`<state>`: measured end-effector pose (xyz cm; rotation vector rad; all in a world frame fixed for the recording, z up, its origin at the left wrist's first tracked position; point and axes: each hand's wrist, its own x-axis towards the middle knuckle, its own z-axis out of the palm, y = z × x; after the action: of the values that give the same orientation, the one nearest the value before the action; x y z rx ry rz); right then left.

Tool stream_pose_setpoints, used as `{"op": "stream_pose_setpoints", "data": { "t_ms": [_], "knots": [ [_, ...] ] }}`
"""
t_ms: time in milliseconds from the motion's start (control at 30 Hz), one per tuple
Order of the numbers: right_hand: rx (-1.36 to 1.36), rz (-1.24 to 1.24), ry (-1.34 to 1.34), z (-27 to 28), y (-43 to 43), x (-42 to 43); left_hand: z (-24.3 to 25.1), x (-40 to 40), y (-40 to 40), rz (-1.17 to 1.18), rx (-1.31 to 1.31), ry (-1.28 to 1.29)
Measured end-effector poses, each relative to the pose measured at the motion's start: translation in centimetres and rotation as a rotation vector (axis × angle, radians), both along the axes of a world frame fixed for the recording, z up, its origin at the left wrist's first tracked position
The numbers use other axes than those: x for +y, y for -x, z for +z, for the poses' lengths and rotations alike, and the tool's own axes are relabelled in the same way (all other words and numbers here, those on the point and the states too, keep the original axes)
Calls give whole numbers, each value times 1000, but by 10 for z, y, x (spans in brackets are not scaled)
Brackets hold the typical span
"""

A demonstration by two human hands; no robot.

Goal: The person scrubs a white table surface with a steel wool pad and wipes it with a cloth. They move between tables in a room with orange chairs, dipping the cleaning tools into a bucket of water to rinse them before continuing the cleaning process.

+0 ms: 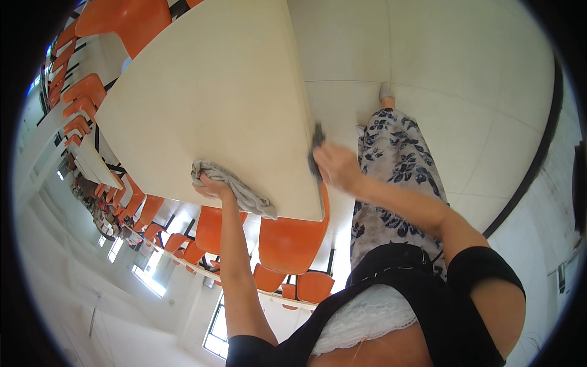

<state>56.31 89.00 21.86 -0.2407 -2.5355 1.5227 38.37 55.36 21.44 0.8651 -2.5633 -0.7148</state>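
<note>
A pale cream tabletop (215, 96) extends before me. Near its lower edge, my left hand (213, 187) presses a crumpled grey cloth (238, 186) onto the surface; the cloth trails to the right, its end close to the table's edge. My right hand (337, 165), blurred by motion, holds a dark grey item (317, 149) against the right side edge of the table. Blur hides what the item is, though it could be a pad or a cloth.
An orange chair (291, 243) stands close under the table's lower edge, with several more orange chairs (137, 202) beyond. Another orange chair (126, 20) is at the top left. Pale floor tiles (458, 69) lie to my right, bordered by a dark skirting strip (527, 197) and a wall.
</note>
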Motion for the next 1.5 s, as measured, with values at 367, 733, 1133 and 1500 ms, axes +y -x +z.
{"op": "stream_pose_setpoints", "data": {
  "t_ms": [367,733,1133,1500],
  "knots": [
    [121,-275,-180,-4,111,76,5,25,5,-17,-120,150],
    [96,-393,19,-8,50,39,23,43,1,-61,-152,190],
    [12,-525,167,-3,78,57,29,64,2,-67,-203,201],
    [238,-125,-549,17,-73,-34,41,66,-3,-42,-195,232]
  ]
}}
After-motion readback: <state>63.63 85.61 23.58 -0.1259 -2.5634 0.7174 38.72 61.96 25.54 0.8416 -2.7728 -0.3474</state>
